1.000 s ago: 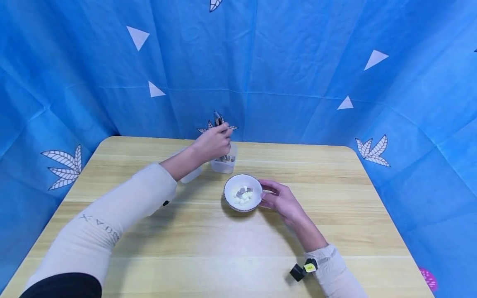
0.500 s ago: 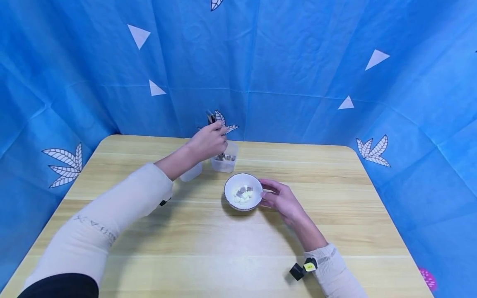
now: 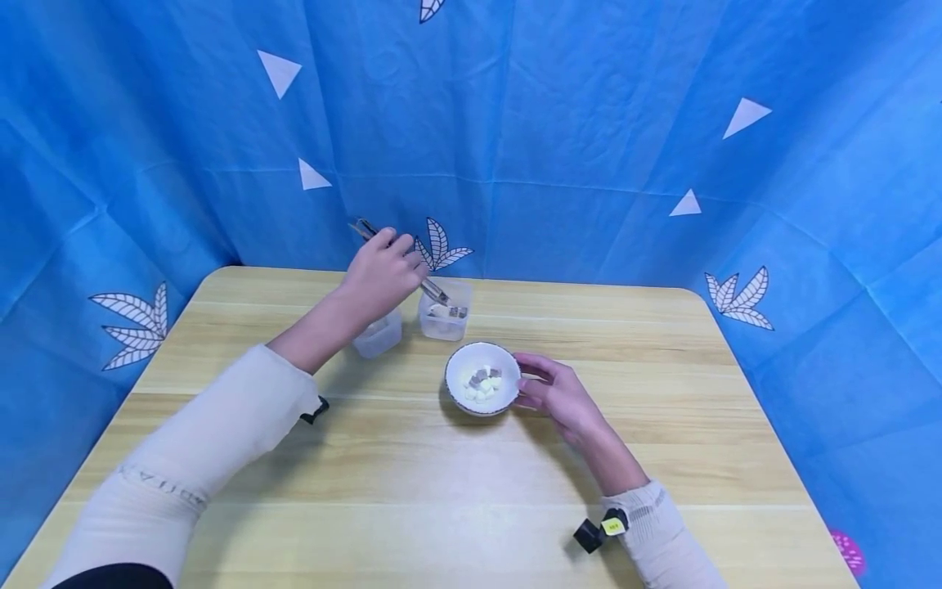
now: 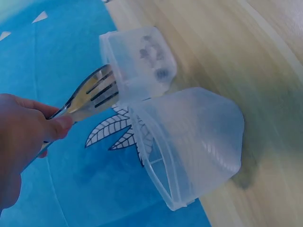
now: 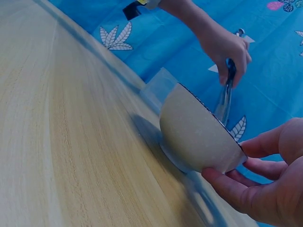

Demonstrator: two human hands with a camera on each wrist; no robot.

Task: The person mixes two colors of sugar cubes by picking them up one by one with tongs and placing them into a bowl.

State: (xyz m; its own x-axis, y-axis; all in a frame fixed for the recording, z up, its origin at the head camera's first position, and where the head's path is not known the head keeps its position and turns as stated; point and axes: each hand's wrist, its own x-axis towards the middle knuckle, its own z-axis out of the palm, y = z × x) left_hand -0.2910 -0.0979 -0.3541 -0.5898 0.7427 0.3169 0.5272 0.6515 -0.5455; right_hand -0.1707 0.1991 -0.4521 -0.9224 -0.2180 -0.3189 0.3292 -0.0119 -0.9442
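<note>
My left hand (image 3: 383,274) grips metal serving tongs (image 4: 97,92) with a slotted, fork-like end. They slant down to the right, and their tips overlap the rim of a clear plastic container (image 3: 444,329) holding small grey-brown pieces. No piece shows between the tips. Left of it, under my left hand, stands a second clear container (image 3: 379,340). My right hand (image 3: 562,401) holds a white bowl (image 3: 459,370) by its right side, thumb and fingers at the wall. White and grey-brown cube-like pieces (image 3: 482,386) lie inside the bowl, which stands on the table.
The wooden table (image 3: 412,507) ends just behind the containers, where a blue patterned curtain (image 3: 574,123) hangs. Curtain also encloses the left and right sides. A black wrist device (image 3: 589,536) sits by my right sleeve.
My left hand has moved left and slightly up. The tongs went from nearly upright inside the right container to slanting, their tips raised to its rim. My right hand and the bowl stay put.
</note>
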